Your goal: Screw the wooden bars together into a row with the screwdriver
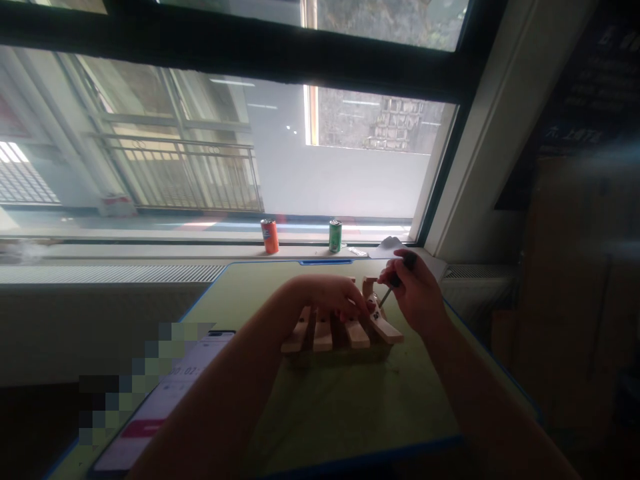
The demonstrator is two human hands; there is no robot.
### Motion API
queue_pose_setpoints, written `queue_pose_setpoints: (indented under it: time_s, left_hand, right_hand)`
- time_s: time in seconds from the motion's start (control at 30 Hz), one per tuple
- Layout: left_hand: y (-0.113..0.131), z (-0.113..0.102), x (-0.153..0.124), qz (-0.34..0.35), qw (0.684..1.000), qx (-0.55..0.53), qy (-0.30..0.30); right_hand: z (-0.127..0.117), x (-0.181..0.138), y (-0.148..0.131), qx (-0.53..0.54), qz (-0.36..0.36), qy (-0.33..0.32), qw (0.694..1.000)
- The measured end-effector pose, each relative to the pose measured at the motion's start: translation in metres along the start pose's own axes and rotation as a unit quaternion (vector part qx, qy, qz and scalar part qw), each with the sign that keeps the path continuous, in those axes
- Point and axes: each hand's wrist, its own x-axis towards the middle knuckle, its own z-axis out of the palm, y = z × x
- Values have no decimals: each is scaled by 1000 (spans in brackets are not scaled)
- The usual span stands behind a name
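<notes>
A small wooden slatted frame (345, 330) lies on the green table (350, 413) in front of me. My left hand (333, 297) rests on top of its slats, fingers curled down and pressing on the wood. My right hand (415, 290) is closed around a dark-handled screwdriver (395, 280), whose thin shaft points down to the right end of the frame, close to my left fingertips.
An orange can (269, 236) and a green can (335, 236) stand on the window sill behind the table. A phone (165, 400) with a lit screen lies at the table's left front. A white folded sheet (390, 248) sits near the sill's right end.
</notes>
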Motion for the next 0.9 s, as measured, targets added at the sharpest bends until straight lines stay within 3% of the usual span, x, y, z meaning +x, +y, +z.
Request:
queue_pose_setpoints:
  time_s: [0.67,0.9]
  left_hand:
    - [-1,-2,1,-7,999,-37,-26]
    - [1,-2,0,-21,999,-39,-27]
  right_hand:
    - [9,-10,7,-91,19,3,996]
    - [6,-11,8,-33,24,-35,999]
